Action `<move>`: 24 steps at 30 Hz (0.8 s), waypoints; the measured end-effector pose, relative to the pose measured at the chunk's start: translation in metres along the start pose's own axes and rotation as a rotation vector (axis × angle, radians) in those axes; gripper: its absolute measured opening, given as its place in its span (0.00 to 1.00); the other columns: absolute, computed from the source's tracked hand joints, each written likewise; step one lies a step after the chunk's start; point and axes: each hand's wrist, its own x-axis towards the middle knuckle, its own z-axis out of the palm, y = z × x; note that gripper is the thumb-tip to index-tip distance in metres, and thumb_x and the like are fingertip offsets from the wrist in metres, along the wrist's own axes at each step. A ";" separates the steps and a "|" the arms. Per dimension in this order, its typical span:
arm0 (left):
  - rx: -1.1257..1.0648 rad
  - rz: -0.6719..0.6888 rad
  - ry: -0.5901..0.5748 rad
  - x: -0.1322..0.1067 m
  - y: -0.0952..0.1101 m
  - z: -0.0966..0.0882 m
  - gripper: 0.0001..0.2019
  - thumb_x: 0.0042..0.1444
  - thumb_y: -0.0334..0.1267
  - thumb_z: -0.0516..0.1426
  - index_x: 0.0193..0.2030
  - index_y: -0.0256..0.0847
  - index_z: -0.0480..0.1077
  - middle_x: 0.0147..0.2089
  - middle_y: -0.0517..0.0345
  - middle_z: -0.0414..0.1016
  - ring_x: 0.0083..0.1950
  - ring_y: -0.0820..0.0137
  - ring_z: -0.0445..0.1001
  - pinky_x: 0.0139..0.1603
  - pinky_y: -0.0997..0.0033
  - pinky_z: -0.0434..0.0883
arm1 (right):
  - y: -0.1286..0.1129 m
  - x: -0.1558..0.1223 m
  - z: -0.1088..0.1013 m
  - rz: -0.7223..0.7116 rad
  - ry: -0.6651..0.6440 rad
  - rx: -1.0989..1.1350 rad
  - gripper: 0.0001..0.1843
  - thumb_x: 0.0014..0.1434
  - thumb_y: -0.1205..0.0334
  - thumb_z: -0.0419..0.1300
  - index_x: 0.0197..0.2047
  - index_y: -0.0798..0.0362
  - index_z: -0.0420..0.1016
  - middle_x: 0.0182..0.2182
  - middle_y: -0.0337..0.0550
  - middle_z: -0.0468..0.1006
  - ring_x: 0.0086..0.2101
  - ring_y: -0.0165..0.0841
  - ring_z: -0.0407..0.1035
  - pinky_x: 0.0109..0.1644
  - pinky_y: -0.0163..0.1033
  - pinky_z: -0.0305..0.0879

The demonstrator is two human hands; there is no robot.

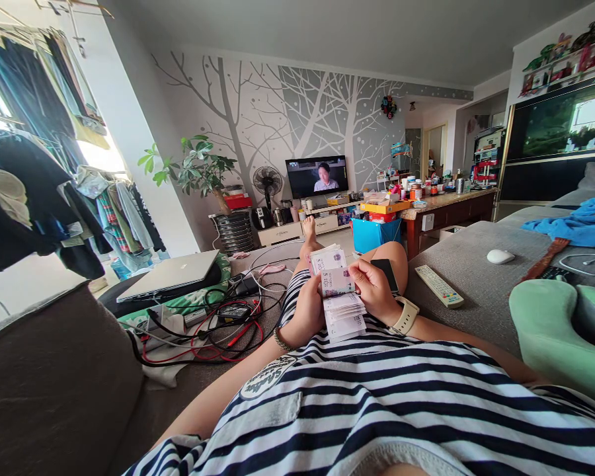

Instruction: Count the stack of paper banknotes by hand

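Left hand [308, 311] grips a stack of banknotes [342, 307] from below; right hand [374, 287] pinches the top note, a dark phone [385, 272] just behind its fingers.

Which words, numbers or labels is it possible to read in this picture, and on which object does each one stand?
"5": on the left edge of the top banknote of the stack of banknotes, held by the left hand and right hand; its other print is too small.
Round shirt patch: lettering blurred, unreadable.
Remote control: button marks too small.
Laptop: lid logo unreadable.
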 end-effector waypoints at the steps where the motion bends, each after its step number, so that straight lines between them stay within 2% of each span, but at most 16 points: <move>1: -0.004 -0.002 -0.002 0.000 0.000 0.000 0.07 0.51 0.36 0.58 0.26 0.37 0.74 0.25 0.58 0.76 0.25 0.72 0.70 0.29 0.74 0.67 | 0.000 0.000 0.000 -0.001 0.000 0.002 0.18 0.67 0.49 0.52 0.32 0.53 0.67 0.21 0.35 0.62 0.23 0.28 0.55 0.27 0.34 0.50; 8: 0.035 0.004 0.010 -0.003 0.003 0.000 0.06 0.49 0.35 0.59 0.25 0.37 0.73 0.22 0.60 0.75 0.25 0.72 0.70 0.28 0.74 0.67 | -0.002 -0.001 0.000 -0.009 -0.002 0.013 0.19 0.68 0.48 0.52 0.31 0.53 0.67 0.21 0.35 0.62 0.23 0.28 0.55 0.27 0.35 0.51; 12: -0.056 -0.067 -0.020 0.001 -0.001 -0.002 0.07 0.51 0.39 0.59 0.32 0.37 0.76 0.28 0.54 0.79 0.36 0.63 0.78 0.38 0.68 0.73 | -0.001 -0.002 0.001 -0.006 -0.024 0.043 0.23 0.68 0.44 0.51 0.29 0.52 0.66 0.20 0.36 0.63 0.22 0.29 0.57 0.26 0.35 0.51; 15: -0.136 -0.094 -0.055 0.005 -0.005 -0.004 0.12 0.51 0.40 0.59 0.38 0.36 0.76 0.35 0.51 0.81 0.42 0.59 0.80 0.44 0.63 0.74 | 0.002 -0.001 0.001 0.033 -0.045 0.121 0.27 0.69 0.40 0.46 0.29 0.52 0.67 0.19 0.38 0.67 0.21 0.30 0.61 0.26 0.35 0.54; 18: -0.149 -0.109 -0.054 0.004 -0.003 -0.003 0.13 0.49 0.40 0.60 0.40 0.36 0.76 0.36 0.51 0.82 0.41 0.60 0.80 0.46 0.63 0.74 | 0.006 0.002 0.001 0.051 0.030 0.045 0.27 0.66 0.39 0.50 0.26 0.52 0.64 0.18 0.37 0.66 0.22 0.30 0.62 0.28 0.35 0.57; 21: -0.117 -0.091 -0.022 -0.001 0.002 0.000 0.10 0.48 0.37 0.60 0.36 0.36 0.76 0.31 0.55 0.80 0.37 0.62 0.79 0.43 0.65 0.74 | 0.011 0.006 0.001 0.109 0.094 -0.065 0.25 0.61 0.38 0.57 0.27 0.52 0.63 0.20 0.36 0.66 0.23 0.29 0.61 0.28 0.34 0.56; 24: -0.088 -0.054 -0.002 -0.005 0.006 0.002 0.05 0.46 0.34 0.61 0.32 0.37 0.74 0.27 0.58 0.78 0.30 0.67 0.76 0.37 0.68 0.73 | 0.017 0.007 0.001 0.136 0.095 -0.125 0.24 0.59 0.39 0.59 0.28 0.52 0.64 0.21 0.36 0.67 0.24 0.30 0.61 0.27 0.34 0.55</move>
